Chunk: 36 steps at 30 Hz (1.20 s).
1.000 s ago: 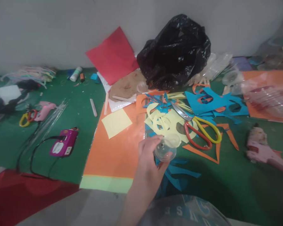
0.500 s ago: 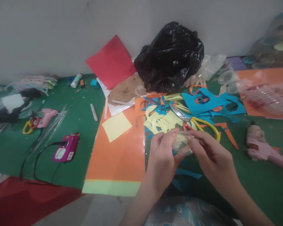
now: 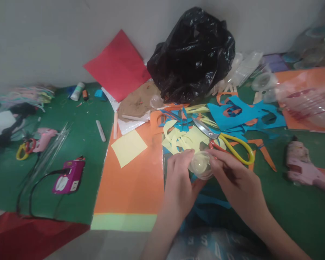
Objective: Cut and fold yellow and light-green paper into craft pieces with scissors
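Grip check: pinching small clear round plastic cup (image 3: pixel 200 167) from both sides, left hand (image 3: pixel 180 178) fingers curled around one edge, right hand (image 3: pixel 238 182) fingers pressing the opposite one, likely for steadying. Holding it just above green worktop (image 3: pixel 273 206), near red-and-yellow-handled scissors (image 3: pixel 233 150) and yellow paper scraps (image 3: pixel 184 139).

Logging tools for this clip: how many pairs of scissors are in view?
2. One pair of scissors lies on the paper scraps at centre; a second pair lies far left against a pink glue gun, blades hidden. Scraps may hide more.
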Available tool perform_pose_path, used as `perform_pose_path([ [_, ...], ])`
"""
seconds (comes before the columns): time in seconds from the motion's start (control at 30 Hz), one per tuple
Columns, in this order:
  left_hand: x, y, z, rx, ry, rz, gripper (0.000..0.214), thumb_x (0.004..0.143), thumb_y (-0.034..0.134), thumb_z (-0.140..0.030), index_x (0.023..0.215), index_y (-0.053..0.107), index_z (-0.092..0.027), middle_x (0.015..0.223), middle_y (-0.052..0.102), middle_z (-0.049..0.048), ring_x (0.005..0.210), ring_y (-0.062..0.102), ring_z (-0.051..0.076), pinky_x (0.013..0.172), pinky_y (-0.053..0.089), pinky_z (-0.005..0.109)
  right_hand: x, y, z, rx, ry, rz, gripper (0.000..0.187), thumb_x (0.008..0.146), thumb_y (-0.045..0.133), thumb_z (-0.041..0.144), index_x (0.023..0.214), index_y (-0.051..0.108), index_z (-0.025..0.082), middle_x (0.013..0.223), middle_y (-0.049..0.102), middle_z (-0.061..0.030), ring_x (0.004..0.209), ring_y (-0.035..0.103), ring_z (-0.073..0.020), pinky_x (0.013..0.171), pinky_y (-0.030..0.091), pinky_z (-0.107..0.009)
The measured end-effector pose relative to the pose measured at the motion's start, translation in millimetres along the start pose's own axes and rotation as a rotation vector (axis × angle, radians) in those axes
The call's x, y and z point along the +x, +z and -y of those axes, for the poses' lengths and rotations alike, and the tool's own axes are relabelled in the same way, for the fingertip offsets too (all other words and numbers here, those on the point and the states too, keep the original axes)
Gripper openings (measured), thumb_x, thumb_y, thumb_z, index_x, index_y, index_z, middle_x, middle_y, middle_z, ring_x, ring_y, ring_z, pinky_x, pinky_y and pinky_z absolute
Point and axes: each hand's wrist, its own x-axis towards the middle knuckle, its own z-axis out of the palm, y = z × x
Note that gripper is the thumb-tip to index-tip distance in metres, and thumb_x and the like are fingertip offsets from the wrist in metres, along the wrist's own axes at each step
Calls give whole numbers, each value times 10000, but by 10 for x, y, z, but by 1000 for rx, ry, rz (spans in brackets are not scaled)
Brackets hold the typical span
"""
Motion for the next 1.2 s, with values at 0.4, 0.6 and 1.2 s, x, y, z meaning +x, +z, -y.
perform_pose_path([
  [0.4,3,-90,43,96,130,5,509,924,626,-289,1382,421,-203,1141,632,100,1040,567,217,869,503,337,68,-14,98,-4,-24,-49,261,889,581,323,995,770,177,567,617,44,434,542,-67,449,481,-118],
  [0.6,-18,-69,67,93,128,3,547,894,654,-262,1387,427,-197,1121,621,103,1033,578,220,856,523,341,107,-28,102,36,30,-26,279,846,590,335,947,796,177,566,626,33,443,552,-77,435,480,-124],
  [1.2,21,-94,81,109,154,-8,498,884,647,-234,1350,475,-193,1057,646,89,976,605,211,812,549,347,65,4,14,49,52,65,317,906,562,379,1050,765,182,583,598,34,473,554,-94,458,488,-156],
])
